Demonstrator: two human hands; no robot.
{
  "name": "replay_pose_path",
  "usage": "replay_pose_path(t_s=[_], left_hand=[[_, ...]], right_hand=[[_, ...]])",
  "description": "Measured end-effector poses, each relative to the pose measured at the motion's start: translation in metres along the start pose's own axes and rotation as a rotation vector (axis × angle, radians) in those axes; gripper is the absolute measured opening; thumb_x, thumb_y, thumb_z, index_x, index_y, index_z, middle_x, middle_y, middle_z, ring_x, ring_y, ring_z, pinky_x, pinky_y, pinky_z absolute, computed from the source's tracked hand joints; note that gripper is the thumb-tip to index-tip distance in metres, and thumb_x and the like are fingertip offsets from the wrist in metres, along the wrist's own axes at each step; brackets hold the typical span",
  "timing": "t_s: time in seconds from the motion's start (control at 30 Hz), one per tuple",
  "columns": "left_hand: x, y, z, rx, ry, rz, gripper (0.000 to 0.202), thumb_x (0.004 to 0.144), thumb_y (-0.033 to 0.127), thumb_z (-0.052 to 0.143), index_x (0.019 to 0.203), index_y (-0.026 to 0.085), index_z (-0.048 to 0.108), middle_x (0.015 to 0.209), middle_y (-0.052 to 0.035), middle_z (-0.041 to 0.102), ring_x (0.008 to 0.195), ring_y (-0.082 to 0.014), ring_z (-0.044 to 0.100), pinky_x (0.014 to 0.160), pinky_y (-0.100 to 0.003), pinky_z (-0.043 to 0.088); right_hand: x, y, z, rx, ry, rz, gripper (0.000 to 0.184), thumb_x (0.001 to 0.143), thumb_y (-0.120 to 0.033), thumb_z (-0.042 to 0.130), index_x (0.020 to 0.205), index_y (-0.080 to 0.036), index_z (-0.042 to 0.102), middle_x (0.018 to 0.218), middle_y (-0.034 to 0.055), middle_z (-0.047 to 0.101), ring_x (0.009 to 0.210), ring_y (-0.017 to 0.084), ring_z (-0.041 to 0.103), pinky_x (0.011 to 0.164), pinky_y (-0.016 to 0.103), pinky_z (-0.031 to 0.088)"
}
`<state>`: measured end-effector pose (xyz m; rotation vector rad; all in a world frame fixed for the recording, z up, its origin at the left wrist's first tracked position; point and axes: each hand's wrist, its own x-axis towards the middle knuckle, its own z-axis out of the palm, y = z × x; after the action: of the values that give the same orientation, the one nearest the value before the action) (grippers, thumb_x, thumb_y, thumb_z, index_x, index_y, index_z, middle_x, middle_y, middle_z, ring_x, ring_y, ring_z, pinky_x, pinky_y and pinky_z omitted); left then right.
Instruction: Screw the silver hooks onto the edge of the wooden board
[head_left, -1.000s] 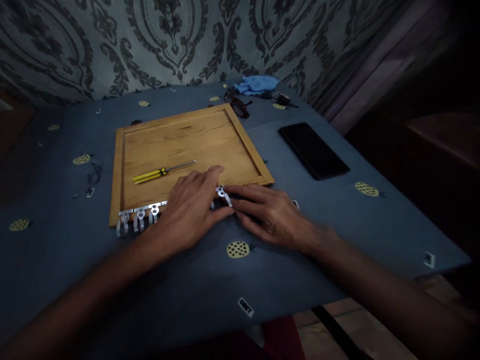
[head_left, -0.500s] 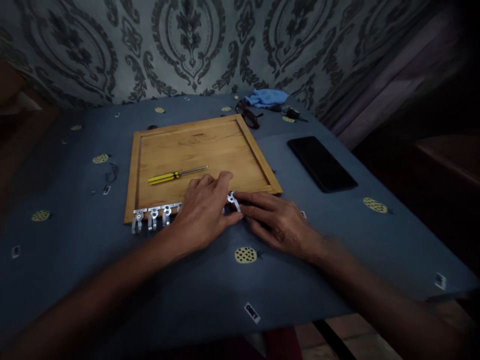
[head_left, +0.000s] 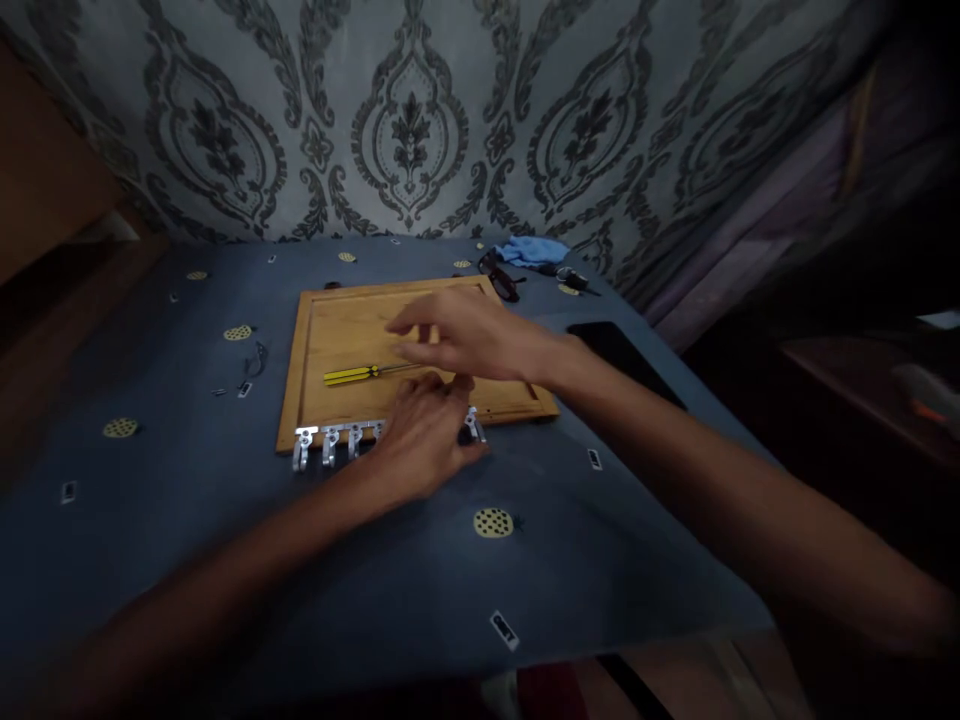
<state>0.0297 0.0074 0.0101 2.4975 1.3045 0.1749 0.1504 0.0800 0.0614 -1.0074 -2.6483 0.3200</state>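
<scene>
On the blue table cover (head_left: 600, 560), a wooden board (head_left: 349, 325) with a raised rim is laid flat. Along the near edge of the board, a row of shiny metal hooks (head_left: 330, 437) is set, and part of it is hidden by the left hand (head_left: 427, 440). That hand is bent over the row, with its fingers rested on the board and its thumb put beside the hook at the right end. Whether the row is gripped or only pressed down cannot be told. Over the board, the right hand (head_left: 480, 335) is held out toward the left, its fingers a bit bent and spread from the thumb, with nothing seen between them. Near those fingers, a yellow and black screwdriver (head_left: 351, 375) is laid on the board; its tip is hidden. To the right, a black phone (head_left: 626, 355) is partly covered by the right arm. Farther back, dark sunglasses (head_left: 501, 280), a bright blue rag (head_left: 532, 250) and some keys (head_left: 574, 280) are seen close together.
</scene>
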Motion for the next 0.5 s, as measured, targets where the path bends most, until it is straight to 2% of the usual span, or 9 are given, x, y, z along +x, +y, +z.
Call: replay_pose_path(t_s=[0.1, 0.2, 0.37, 0.43, 0.5], left_hand=[[0.0, -0.001, 0.0, -0.004, 0.027, 0.008, 0.054, 0.087, 0.034, 0.076, 0.129, 0.011, 0.052, 0.132, -0.0219, 0.065, 0.13, -0.0375, 0.058, 0.107, -0.053, 0.048], [-0.001, -0.001, -0.002, -0.013, 0.023, 0.0, 0.047, 0.088, 0.035, 0.075, 0.124, 0.012, 0.057, 0.127, -0.0206, 0.067, 0.124, -0.0371, 0.063, 0.102, -0.051, 0.051], [-0.001, 0.0, -0.004, -0.004, 0.01, -0.026, 0.04, 0.087, 0.036, 0.076, 0.117, 0.013, 0.063, 0.116, -0.0172, 0.071, 0.113, -0.0372, 0.067, 0.096, -0.049, 0.054], [0.0, 0.0, -0.003, 0.0, 0.024, -0.016, 0.039, 0.086, 0.036, 0.076, 0.115, 0.013, 0.063, 0.114, -0.0165, 0.072, 0.111, -0.0361, 0.068, 0.095, -0.049, 0.054], [0.0, 0.0, -0.002, 0.017, 0.04, -0.003, 0.04, 0.087, 0.035, 0.076, 0.116, 0.012, 0.061, 0.113, -0.0167, 0.072, 0.112, -0.0357, 0.066, 0.097, -0.05, 0.052]], right_hand=[[0.049, -0.009, 0.021, -0.171, -0.278, -0.025, 0.041, 0.095, -0.034, 0.066, 0.131, -0.014, 0.066, 0.121, 0.0119, 0.074, 0.111, 0.025, 0.068, 0.084, 0.032, 0.051], [0.07, -0.021, 0.041, -0.215, -0.38, -0.019, 0.031, 0.088, -0.023, 0.073, 0.116, -0.012, 0.071, 0.119, 0.0137, 0.074, 0.099, 0.023, 0.07, 0.074, 0.03, 0.051], [0.076, -0.029, 0.049, -0.243, -0.406, 0.016, 0.017, 0.083, -0.007, 0.067, 0.098, -0.01, 0.072, 0.106, 0.0141, 0.076, 0.088, 0.023, 0.07, 0.065, 0.029, 0.049], [0.075, -0.024, 0.044, -0.234, -0.385, 0.004, 0.013, 0.085, -0.009, 0.065, 0.097, -0.012, 0.07, 0.107, 0.0121, 0.075, 0.091, 0.022, 0.069, 0.069, 0.029, 0.05], [0.068, -0.017, 0.033, -0.21, -0.275, -0.007, 0.014, 0.092, -0.014, 0.06, 0.105, -0.014, 0.066, 0.112, 0.0103, 0.073, 0.099, 0.022, 0.067, 0.08, 0.03, 0.051]])
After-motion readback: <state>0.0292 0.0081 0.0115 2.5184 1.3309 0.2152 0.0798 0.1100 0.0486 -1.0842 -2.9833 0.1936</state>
